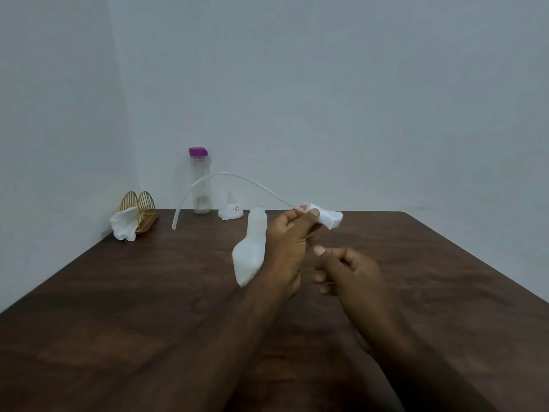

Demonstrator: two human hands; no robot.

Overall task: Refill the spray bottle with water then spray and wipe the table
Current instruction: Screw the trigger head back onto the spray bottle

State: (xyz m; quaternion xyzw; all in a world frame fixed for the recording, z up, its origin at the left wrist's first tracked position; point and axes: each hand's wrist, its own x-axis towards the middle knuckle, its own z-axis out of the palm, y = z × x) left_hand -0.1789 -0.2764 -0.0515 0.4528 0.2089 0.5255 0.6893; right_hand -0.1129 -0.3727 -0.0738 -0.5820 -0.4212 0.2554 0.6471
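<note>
Above the middle of the dark, wood-grained surface [148,307], a white, translucent plastic spray bottle [249,251] is held tilted in the left hand [285,245], its open neck pointed up and away and its wide, flat base turned toward the camera. The white spray head [328,218], taken off the bottle, is pinched between the thumb and forefinger of the same hand, and from it a thin, clear tube [237,177] is bent in a long arc to the left, its free end hanging low over the surface. The right hand [347,269] is kept just beside the left, fingers loosely curled and relaxed; whether anything is held in it cannot be told. At the far edge, against the pale wall, a tall, clear cylindrical water bottle [201,185] with a purple cap is stood upright, partly crossed by the tube. A small white funnel [230,209] is set mouth-down just right of it. Further left, a gold wire holder [142,206] with arched sides is placed, with crumpled white napkins [123,227] spilling from it.
</note>
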